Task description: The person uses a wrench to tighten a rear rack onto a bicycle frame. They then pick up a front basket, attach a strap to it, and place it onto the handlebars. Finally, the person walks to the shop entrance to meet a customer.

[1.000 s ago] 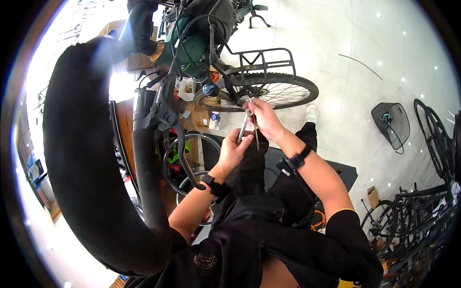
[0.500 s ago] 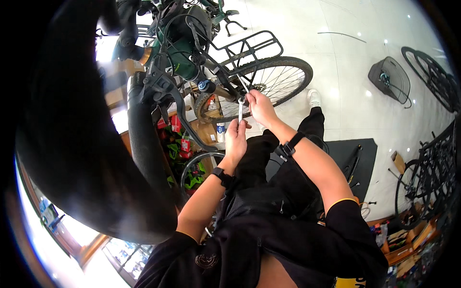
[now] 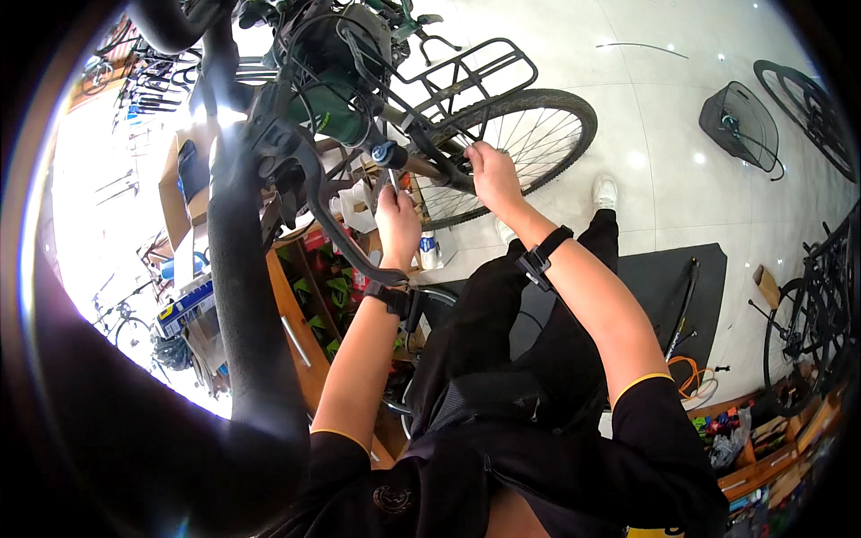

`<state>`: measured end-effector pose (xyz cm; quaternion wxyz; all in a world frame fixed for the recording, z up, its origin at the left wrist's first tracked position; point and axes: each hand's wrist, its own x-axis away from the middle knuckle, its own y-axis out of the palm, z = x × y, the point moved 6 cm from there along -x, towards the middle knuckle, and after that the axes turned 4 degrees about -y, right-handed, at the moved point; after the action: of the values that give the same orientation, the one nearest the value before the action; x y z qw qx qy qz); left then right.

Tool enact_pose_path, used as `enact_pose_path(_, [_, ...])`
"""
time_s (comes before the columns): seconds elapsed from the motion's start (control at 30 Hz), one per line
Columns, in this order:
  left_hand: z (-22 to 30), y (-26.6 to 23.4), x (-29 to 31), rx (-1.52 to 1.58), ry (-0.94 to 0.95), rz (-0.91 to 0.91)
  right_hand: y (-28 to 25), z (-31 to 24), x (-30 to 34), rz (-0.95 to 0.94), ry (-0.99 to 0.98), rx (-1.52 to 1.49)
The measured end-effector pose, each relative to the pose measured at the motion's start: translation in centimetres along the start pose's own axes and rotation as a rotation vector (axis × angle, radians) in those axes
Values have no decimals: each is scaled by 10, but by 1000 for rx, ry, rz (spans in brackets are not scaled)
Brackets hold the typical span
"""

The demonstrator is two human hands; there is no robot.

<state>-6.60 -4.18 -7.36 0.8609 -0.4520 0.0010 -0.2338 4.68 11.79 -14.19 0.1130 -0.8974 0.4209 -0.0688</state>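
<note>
A bicycle wheel with a black tyre and thin spokes stands in its fork beyond my hands. Over the wheel sits a black rack, its struts running down toward the hub. My left hand is closed around a wrench, of which a short silver part shows beside the fork's blue-topped leg. Beside the hub, my right hand has its fingers pinched together at the lower end of the rack strut. Whatever they grip is hidden, and the hub is mostly covered.
Dark handlebars with a grip and brake lever fill the near left. A black mat lies under my legs. A mesh basket rests on the pale floor at the right, near more bicycles. Cardboard boxes stand left.
My left hand has drawn the wrench away from the hub, toward the left. My right hand stays near the hub; the silver shaft seen at its fingers no longer shows. The view has shifted.
</note>
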Motion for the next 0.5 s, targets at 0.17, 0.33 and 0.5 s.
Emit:
enact_pose_path(0.17, [-4,18,-5,142,-96,-78,7,-2,1,-17,41,-27])
enact_pose_path(0.33, [23,18,8,277,-210,-145,8,5,-3,2,40,-25])
enact_pose_path(0.5, [26,5,30,233,-301,-210,13,2,-4,-122,91,-11])
